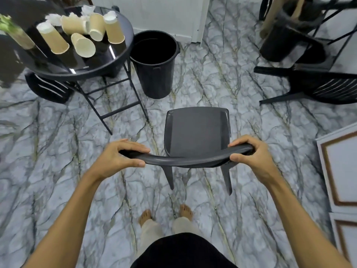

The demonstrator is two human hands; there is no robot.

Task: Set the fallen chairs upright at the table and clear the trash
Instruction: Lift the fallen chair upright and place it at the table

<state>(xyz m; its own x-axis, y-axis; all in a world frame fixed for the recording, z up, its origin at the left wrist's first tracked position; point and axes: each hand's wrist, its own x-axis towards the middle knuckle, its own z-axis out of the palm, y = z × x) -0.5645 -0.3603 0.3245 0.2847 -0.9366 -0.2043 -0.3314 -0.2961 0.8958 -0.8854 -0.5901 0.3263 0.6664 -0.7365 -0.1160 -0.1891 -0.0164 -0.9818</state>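
The chair [197, 132] was upright just ahead of the hands, with the left hand [117, 157] and right hand [251, 153] each curled round one end of its back rail. The step looked like placement. Next, it likely needed moving to the table [108, 53], well forward-left of the left hand.

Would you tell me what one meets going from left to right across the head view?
Round table bearing paper cups → black bin → upright grey chair → fallen black chair lying on the floor.
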